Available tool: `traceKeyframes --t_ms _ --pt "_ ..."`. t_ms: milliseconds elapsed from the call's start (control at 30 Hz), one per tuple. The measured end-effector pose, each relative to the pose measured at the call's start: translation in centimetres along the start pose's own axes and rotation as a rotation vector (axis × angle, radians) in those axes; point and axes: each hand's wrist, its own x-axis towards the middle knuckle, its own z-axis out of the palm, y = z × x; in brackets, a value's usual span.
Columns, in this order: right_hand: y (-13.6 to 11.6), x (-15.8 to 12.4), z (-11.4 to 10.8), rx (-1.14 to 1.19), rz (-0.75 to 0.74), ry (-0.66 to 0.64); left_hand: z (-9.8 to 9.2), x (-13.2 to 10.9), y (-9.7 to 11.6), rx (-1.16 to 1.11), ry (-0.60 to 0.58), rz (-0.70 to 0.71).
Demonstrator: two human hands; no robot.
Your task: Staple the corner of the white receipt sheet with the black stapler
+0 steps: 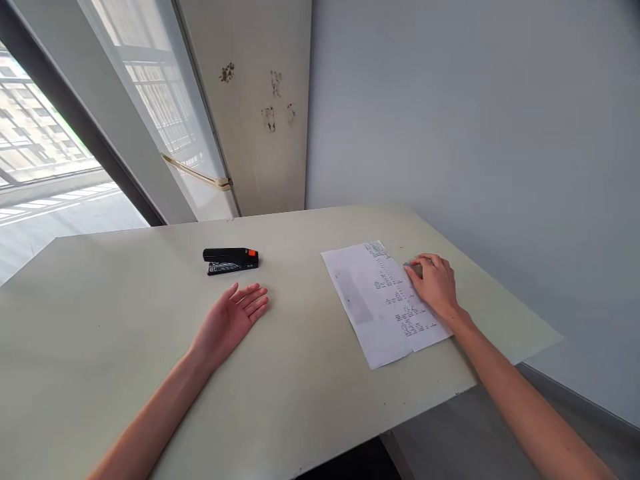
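My left hand [235, 320] lies palm up on the table, its fingers stretched out and nothing in them. Just beyond its fingertips sits a black stapler [231, 260] with an orange patch on its right end. On the right, my right hand [435, 283] rests over the right edge of the printed paper sheets [365, 300], fingers curled together. A small greyish thing [407, 265] shows at its thumb tip, too small to name. The sheets lie at a slant, and a slight step at their near edge shows that they overlap.
The pale table [300, 373] has a near edge sloping up to the right. Behind it stand a white refrigerator [260, 160] with a handle [195, 172] and a grey wall [450, 120]. A window [40, 127] is at the far left.
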Motion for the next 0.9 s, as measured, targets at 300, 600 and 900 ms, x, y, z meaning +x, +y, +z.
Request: traceKeyframes --t_ms 300,600,900 --pt "-5.0 -7.4 -2.7 0.181 -0.122 -0.28 0.2 0.3 0.3 0.073 -0.015 0.0" --pt "-6.6 -9.7 -1.7 0.099 -0.166 -0.354 -0.3 0.8 0.3 0.147 -0.054 -0.007" --pt "-8.7 -11.3 -1.4 0.066 -0.163 -0.328 -1.6 1.3 0.2 0.235 -0.23 -0.008"
